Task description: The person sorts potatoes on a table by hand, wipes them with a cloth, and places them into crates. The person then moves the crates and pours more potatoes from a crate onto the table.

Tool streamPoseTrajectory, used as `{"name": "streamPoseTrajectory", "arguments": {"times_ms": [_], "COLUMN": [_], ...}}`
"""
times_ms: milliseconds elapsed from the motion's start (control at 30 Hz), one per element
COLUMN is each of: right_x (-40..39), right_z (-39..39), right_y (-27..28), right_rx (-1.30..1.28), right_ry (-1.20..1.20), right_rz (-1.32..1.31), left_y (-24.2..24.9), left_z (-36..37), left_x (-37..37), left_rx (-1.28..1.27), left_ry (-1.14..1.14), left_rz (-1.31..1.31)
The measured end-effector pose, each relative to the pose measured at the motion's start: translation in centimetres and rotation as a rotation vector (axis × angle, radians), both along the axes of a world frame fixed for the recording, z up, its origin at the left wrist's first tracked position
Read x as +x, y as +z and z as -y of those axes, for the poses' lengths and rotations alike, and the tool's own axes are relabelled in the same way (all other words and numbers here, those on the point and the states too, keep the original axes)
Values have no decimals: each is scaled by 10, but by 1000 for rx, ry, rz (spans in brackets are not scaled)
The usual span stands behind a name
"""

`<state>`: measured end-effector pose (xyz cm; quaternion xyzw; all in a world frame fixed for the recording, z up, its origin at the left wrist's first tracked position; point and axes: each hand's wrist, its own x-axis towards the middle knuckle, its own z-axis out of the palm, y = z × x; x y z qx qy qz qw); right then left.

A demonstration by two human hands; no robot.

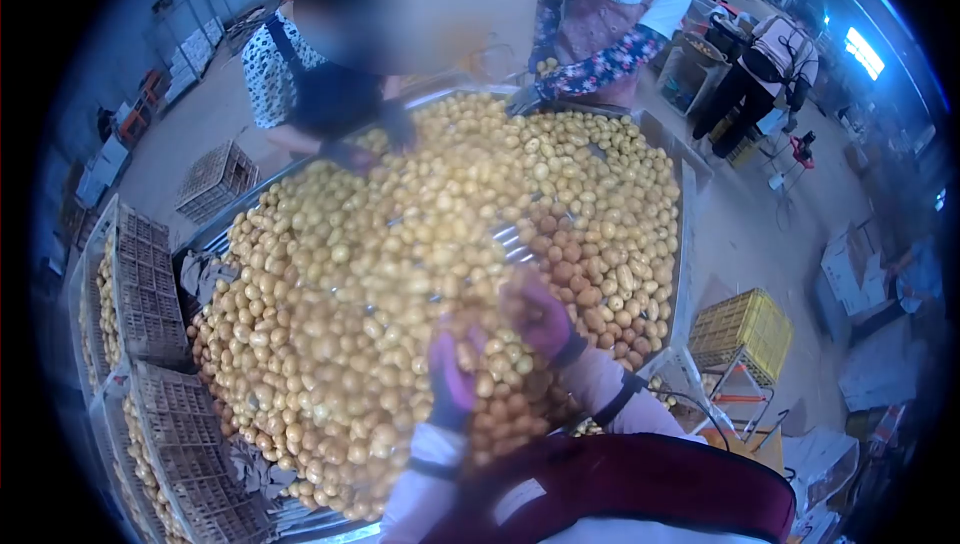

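A wide heap of potatoes (330,344), mostly yellow and round, spreads over a metal-edged sorting table (686,244). Purple gloves cover both my hands. My left hand (453,376) is raised over the near middle of the heap, its fingers pointing away from me; blur hides whether a potato sits between them. Further right, the fingers of my right hand (543,316) are curled around a brownish potato, smeared by motion. Browner potatoes (568,262) gather just beyond my right hand, beside a patch of bare metal slats (512,242).
Two people (325,94) (610,34) stand at the far side, gloved hands at the heap. Crates of potatoes (150,284) line the left edge. A yellow crate (742,336) rests on a stand at right. Another person (765,74) bends over behind.
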<state>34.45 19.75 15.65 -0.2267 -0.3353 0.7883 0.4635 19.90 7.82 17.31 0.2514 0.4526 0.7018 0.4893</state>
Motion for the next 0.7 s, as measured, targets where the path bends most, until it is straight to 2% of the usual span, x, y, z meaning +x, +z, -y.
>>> {"name": "streamPoseTrajectory", "arguments": {"times_ms": [33, 100, 133, 167, 200, 233, 300, 333, 400, 467, 533, 567, 633, 667, 700], "right_x": [-10, -16, -20, -20, -16, -13, 2, 10, 23, 33, 46, 55, 73, 85, 101], "right_z": [30, 62, 77, 97, 105, 113, 120, 121, 125, 143, 152, 151, 159, 165, 171], "right_y": [26, -5, -20, 34, 48, 62, 46, 34, 22, 40, 39, 19, 18, 21, 23], "right_rx": [-199, -138, -110, -121, -129, -137, -155, -267, -479, 151, 155, -126, -272, -153, -65], "right_ry": [-16, 7, 25, 10, 3, -5, -7, 53, 182, -163, -173, -11, 50, -61, -172], "right_rz": [-61, -228, -314, -309, -310, -312, -324, -486, -819, -56, -97, -539, -796, -601, -300], "left_y": [4, 3, 4, 10, 15, 9, 10, 18, 22, 20, 15, 12, 10, 9, 11], "left_z": [0, 13, 16, 19, 21, 32, 43, 45, 49, 46, 49, 52, 56, 58, 59], "left_x": [5, 9, 16, 23, 30, 30, 42, 52, 63, 63, 73, 80, 91, 97, 102], "left_rx": [41, 100, 117, 135, 153, 135, 83, 39, 31, 151, 159, 167, 263, 315, 344], "left_ry": [3, -69, -32, 6, 43, -59, -164, -161, -107, 8, 16, 18, -68, -112, -146], "left_rz": [-209, -1001, -985, -969, -953, -958, -660, -360, -354, -930, -1098, -1179, -1187, -1184, -1191]}}
